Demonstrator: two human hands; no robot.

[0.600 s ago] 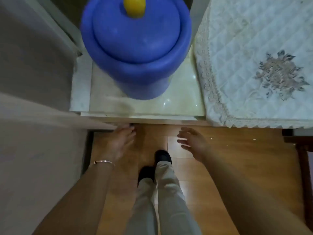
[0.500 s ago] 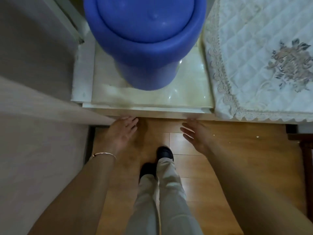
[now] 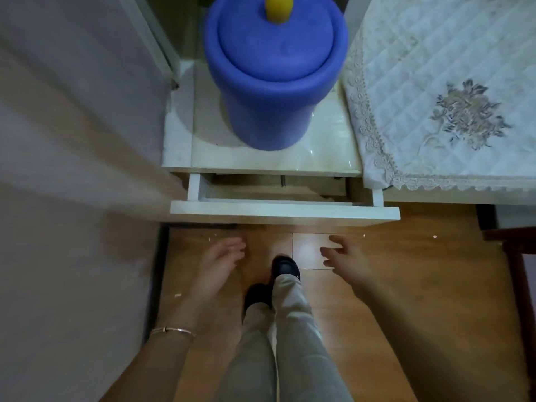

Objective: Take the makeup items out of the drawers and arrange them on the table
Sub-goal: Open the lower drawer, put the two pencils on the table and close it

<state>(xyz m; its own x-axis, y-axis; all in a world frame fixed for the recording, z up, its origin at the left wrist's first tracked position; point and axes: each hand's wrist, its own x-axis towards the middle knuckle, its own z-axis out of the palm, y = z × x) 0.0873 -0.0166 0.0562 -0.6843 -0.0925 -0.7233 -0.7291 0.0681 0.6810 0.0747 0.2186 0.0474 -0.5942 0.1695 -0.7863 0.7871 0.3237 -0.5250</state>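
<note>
Bare and empty, your left hand [image 3: 220, 261] and right hand [image 3: 346, 261] hang with fingers spread just below the white wooden drawer [image 3: 284, 211], touching nothing. It juts partly out under the front edge of the glossy cream cabinet top [image 3: 324, 152], its long front running left to right. No makeup item shows in the slim gap, so the task has barely begun.

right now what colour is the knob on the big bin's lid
Yellow knob on the blue bin, seen in the head view.

Blue bin [image 3: 275, 82] on cabinet top [image 3: 327, 152]
</note>
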